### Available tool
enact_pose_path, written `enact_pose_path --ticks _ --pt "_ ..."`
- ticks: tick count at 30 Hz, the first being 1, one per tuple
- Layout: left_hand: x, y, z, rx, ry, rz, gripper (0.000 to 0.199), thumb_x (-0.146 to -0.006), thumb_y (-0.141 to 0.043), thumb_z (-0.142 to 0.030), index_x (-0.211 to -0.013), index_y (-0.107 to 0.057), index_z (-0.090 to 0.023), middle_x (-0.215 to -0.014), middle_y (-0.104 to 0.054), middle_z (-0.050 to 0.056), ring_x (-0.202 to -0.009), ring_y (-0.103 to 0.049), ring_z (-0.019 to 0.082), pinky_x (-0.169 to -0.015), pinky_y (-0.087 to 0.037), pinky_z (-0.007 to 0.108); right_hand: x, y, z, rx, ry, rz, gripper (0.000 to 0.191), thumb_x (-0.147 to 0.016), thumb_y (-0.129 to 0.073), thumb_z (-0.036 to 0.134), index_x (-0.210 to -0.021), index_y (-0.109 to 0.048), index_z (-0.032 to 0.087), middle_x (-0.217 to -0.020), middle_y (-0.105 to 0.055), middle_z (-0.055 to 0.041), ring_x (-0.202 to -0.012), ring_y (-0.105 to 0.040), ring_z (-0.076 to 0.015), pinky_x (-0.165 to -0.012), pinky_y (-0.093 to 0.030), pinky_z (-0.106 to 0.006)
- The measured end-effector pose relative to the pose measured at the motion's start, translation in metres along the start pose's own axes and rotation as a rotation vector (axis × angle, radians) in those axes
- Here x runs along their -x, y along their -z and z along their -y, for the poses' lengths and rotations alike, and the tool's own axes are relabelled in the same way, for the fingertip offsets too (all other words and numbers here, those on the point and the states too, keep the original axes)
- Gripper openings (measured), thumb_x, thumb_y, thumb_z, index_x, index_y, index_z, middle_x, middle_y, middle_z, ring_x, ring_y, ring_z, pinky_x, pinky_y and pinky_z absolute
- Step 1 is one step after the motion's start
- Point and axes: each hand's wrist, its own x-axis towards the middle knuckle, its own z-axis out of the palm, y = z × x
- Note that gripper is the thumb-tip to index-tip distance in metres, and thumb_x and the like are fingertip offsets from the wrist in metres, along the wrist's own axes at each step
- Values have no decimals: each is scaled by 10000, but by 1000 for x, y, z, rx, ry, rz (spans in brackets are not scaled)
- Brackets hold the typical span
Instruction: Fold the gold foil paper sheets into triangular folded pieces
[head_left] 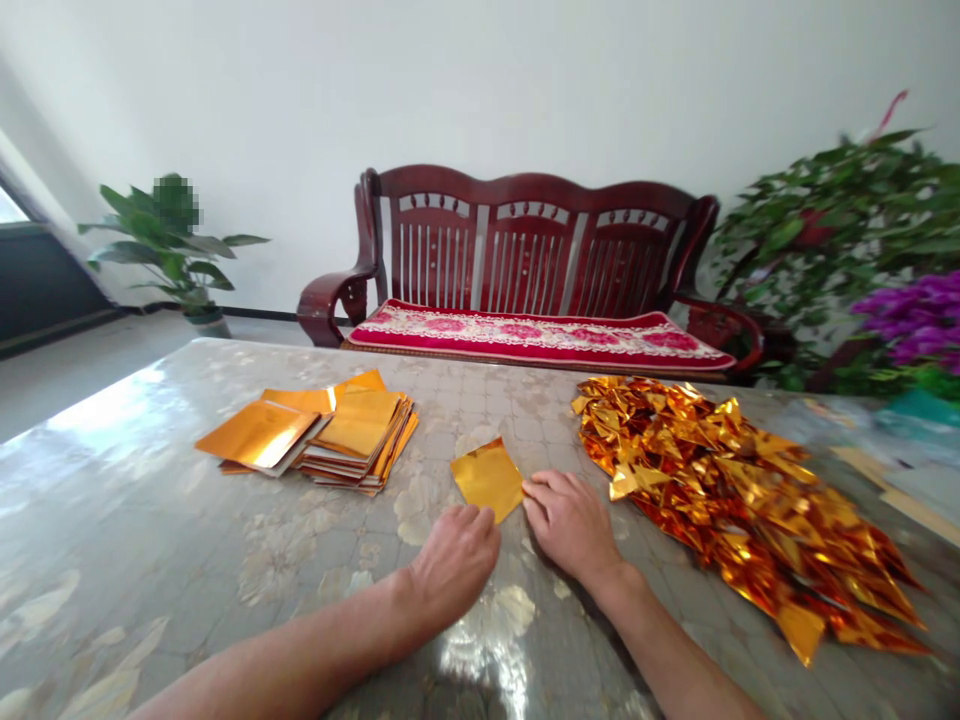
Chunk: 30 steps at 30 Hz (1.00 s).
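Observation:
One square sheet of gold foil paper [487,476] lies on the table in front of me, turned so a corner points away. My left hand [461,550] is closed at the sheet's near edge, its fingertips partly hidden behind the knuckles. At the right corner, my right hand [566,515] pinches the same sheet between thumb and fingers. Off to the left sits a loose stack of gold foil sheets [360,435], some skewed. A large heap of folded gold foil pieces [697,470] spreads along the right side.
The patterned table [225,560] has a glossy cover. Behind it stands a dark red wooden bench [525,240] with a red floral cushion [532,335]. Potted plants [176,250] flank it, with purple flowers [919,315] at right. Clear plastic bags [832,425] lie past the heap.

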Motion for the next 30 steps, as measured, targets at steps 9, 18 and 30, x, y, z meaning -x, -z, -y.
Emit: enact_pose_path --ticks 9,18,30 --pt "-9 -8 9 227 57 -64 151 -946 -497 -145 -960 -634 -208 -973 -610 46 -924 -540 197 -812 -469 323 -12 -15 -5 -69 -124 -64 196 -897 -624 325 -1043 -699 219 -1062 -676 -56 -1011 -559 -235 -881 -397 -351" --pt "-7 -12 2 270 8 -89 137 -943 -499 -150 -966 -621 -207 -984 -603 38 -934 -534 195 -822 -473 305 -15 -15 -5 -226 -192 -65 89 -834 -629 274 -905 -652 226 -1005 -668 -37 -987 -548 -239 -897 -389 -366" --pt "-9 -19 3 422 9 -136 155 -983 -456 -191 -1004 -607 -216 -957 -615 31 -911 -579 175 -811 -489 277 -16 -30 -1 -867 -363 -142 313 -725 -568 194 -1036 -591 206 -863 -681 -16 -774 -660 -176 -735 -525 -307"
